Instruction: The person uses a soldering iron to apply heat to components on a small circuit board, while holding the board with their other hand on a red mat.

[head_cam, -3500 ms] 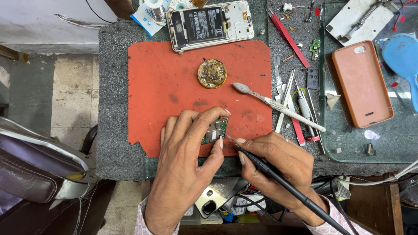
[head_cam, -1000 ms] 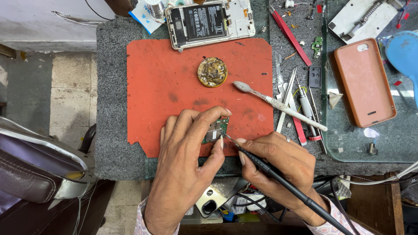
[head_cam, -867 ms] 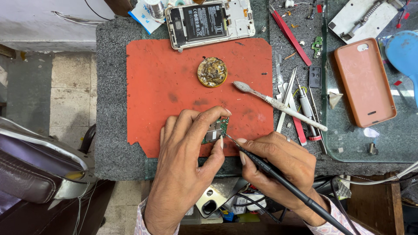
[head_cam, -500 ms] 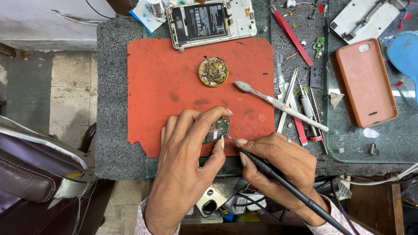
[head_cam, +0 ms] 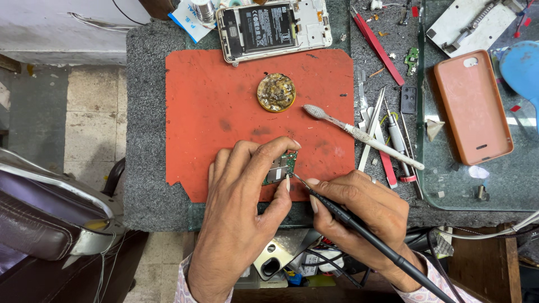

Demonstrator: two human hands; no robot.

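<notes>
Left hand (head_cam: 241,207) pinches the small green circuit board (head_cam: 279,168) at its fingertips on the red mat (head_cam: 224,101); right hand (head_cam: 365,216), grasping the soldering iron (head_cam: 365,230), tip touching the board's right edge.

A matt, rubbery red mat (head_cam: 224,95) is laid on a coarse, speckled grey slab (head_cam: 143,112) that looks like rough stone. At the mat's six o'clock edge a small green circuit board (head_cam: 279,169) with dull metal shielding is pinched by the left hand (head_cam: 241,213); a slim iron (head_cam: 365,230) with a matt black plastic grip is held by the right hand (head_cam: 365,207). At twelve o'clock an opened phone (head_cam: 273,28) is seen — glossy white plastic frame, dark battery film. Near the mat's centre a brass-coloured tin (head_cam: 276,92) is crusted with rough residue. At three o'clock a smooth, satin salmon phone case (head_cam: 473,106) lies on glossy glass (head_cam: 505,185) — reflections are shown.
</notes>
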